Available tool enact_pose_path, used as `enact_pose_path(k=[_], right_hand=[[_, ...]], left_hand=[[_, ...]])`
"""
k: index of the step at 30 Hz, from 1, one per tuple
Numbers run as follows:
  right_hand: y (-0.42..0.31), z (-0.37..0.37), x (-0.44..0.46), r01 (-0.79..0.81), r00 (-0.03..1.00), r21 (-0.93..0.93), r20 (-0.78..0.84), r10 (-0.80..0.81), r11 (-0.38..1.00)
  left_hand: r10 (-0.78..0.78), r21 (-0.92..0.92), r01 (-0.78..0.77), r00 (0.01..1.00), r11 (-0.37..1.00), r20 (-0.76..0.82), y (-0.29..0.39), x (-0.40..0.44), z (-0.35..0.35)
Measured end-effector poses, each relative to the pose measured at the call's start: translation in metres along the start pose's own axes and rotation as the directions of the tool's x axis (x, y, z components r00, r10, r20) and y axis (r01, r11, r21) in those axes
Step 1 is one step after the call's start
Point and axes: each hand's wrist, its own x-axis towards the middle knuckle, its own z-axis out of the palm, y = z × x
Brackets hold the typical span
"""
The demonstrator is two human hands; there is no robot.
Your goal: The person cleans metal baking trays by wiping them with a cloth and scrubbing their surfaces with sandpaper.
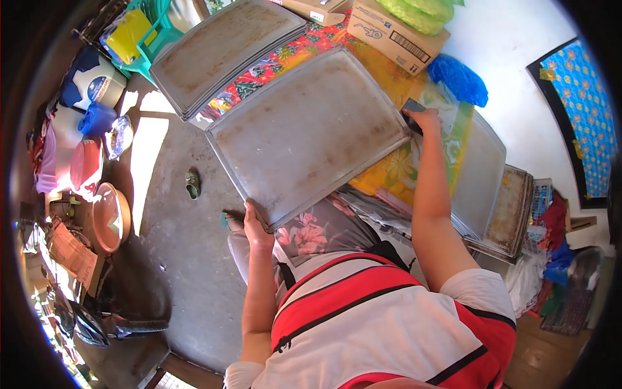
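A large grey metal baking tray (304, 129) with brownish stains lies tilted in front of me, partly over the table. My left hand (257, 228) is closed on its near left corner, thumb along the rim. At the tray's right edge, my right hand (424, 120) is closed around a small dark grey, flat piece (413, 106); its exact kind is unclear. Beneath the tray shows a yellow and red patterned tablecloth (395, 170).
A stack of similar trays (227, 55) sits at the far left of the table. More trays (483, 175) are stacked at my right. A cardboard box (395, 35) and a blue plastic bag (457, 79) stand behind. A slipper (192, 183) lies on the floor.
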Motion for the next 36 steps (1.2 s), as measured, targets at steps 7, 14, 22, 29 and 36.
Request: enact_pose_path(k=[7,14,22,29,36], right_hand=[[0.003,0.017,0.074,0.191,0.981,0.158,-0.032,-0.189,0.969],[-0.044,-0.01,-0.027,0.603,0.791,0.203,-0.279,-0.545,0.772],[-0.091,0.033,-0.089,0.724,0.669,-0.125,-0.112,-0.734,0.679],[-0.115,0.031,-0.1,0.699,0.679,-0.187,-0.129,-0.723,0.69],[-0.103,0.081,-0.216,0.87,0.404,-0.314,0.015,-0.915,0.379]], left_hand=[[-0.156,-0.016,0.156,0.987,0.988,0.025,0.013,-0.008,0.003],[-0.183,-0.069,0.187,0.981,0.98,0.057,0.013,0.0,0.02],[-0.171,-0.152,0.193,0.974,0.969,0.145,-0.008,-0.014,0.036],[-0.201,-0.238,0.267,0.942,0.934,0.269,-0.008,-0.015,0.037],[-0.196,-0.24,0.237,0.963,0.941,0.185,-0.01,-0.014,0.037]])
